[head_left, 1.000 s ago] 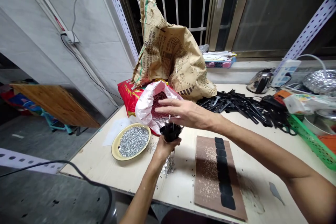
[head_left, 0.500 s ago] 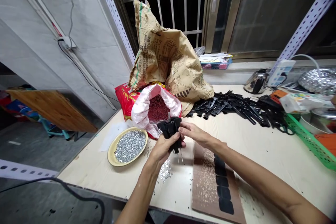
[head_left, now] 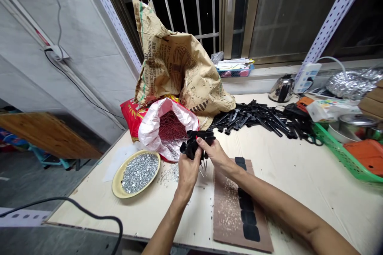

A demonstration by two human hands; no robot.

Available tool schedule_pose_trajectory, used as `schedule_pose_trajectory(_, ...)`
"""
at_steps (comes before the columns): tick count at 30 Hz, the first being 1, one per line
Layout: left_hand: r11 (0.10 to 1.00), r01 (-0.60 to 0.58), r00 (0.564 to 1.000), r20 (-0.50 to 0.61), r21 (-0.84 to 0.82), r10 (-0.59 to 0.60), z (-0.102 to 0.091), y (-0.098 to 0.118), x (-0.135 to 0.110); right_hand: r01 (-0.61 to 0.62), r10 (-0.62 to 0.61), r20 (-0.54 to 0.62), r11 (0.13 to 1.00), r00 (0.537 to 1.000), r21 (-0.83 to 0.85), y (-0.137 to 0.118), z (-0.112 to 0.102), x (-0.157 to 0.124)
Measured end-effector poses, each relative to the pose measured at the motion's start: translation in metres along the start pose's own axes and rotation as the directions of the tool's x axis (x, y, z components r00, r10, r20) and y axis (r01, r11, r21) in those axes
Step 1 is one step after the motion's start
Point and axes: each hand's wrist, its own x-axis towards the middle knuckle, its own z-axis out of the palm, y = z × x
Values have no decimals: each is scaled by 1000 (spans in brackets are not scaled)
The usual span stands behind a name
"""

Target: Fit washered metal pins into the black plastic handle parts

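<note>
Between my two hands is a bundle of black plastic parts (head_left: 191,143), with thin metal pins poking out below. My left hand (head_left: 188,169) is closed around its lower side. My right hand (head_left: 214,152) grips its right side, thumb on top near a small red spot. Just behind the bundle, a white-lined red bag (head_left: 149,129) stands open, full of thin dark-red rods (head_left: 172,127). To the left is a yellow bowl (head_left: 117,191) of small silver washers (head_left: 140,173). Below my right forearm lies a brown board (head_left: 220,223) with a row of black rounded squares (head_left: 250,232) and pale crumbs.
A torn brown paper sack (head_left: 206,83) leans at the window. Long black plastic pieces (head_left: 257,117) are heaped at the back. At right are a green basket (head_left: 338,157), a kettle (head_left: 281,87) and an orange lid (head_left: 366,157). Loose washers (head_left: 169,175) lie beside the bowl.
My right hand has closed further round the black parts, and the bundle has turned. The pin that stood up from its top no longer shows. The camera view has shifted to the right.
</note>
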Motion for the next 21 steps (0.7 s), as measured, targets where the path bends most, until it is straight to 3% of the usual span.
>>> schedule_pose_trajectory(3, 997, -62, 998, 11, 51, 61, 3, -4, -2, 18, -17, 52, 1000, 998, -5, -5, -3, 0)
schedule_pose_trajectory(5, 998, -49, 997, 55, 38, 47, 6, -9, -2, 37, -37, 21, 999, 999, 12, -6, -3, 1)
schedule_pose_trajectory(9, 983, 59, 997, 55, -174, -50, 10, -17, 0, 54, -48, -99, 997, 994, 59, -1, -4, 5)
schedule_pose_trajectory(14, 901, 181, 983, 56, -393, -173, 8, -14, 5, 87, -88, -28, 995, 996, -50, 8, -6, 5)
schedule_pose_trajectory(16, 827, 236, 972, 119, -510, -204, 9, -11, 6, 135, -139, -50, 987, 989, -83, 10, -5, 3)
schedule_pose_trajectory(18, 683, 311, 950, 198, -661, -242, 11, -9, 6, 180, -192, -64, 971, 979, -160, 9, -4, 0)
schedule_pose_trajectory(21, 473, 390, 916, 281, -791, -286, 12, -8, 7, 256, -261, 23, 918, 965, -304, 3, -4, -2)
